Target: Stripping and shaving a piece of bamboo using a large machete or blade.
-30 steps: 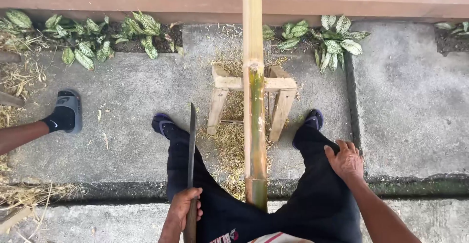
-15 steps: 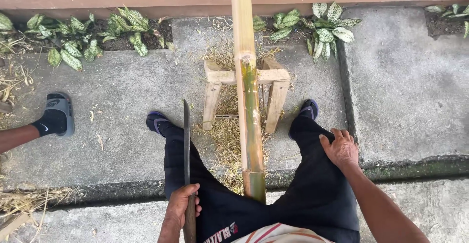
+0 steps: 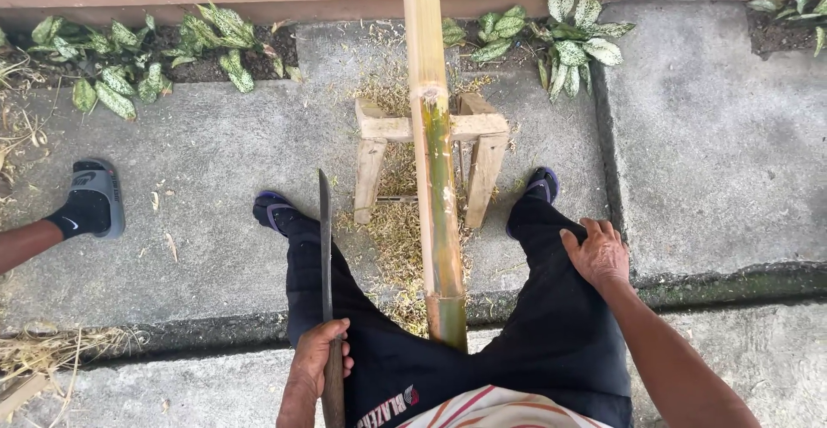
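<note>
The long yellow-green bamboo pole [image 3: 438, 178] runs from between the seated person's knees, near, across a small wooden sawhorse stand [image 3: 428, 151] to the far wall. The left hand [image 3: 320, 361] is clenched around the handle of a long dark-bladed machete [image 3: 326, 247], blade pointing away, left of the pole and clear of it. The right hand [image 3: 596, 252] rests with loosened fingers on the right thigh, grasping nothing. Judgement: steady the pole with the free hand before any cut, strokes directed away from legs. A bystander's sandalled foot [image 3: 93, 197] stands well left.
</note>
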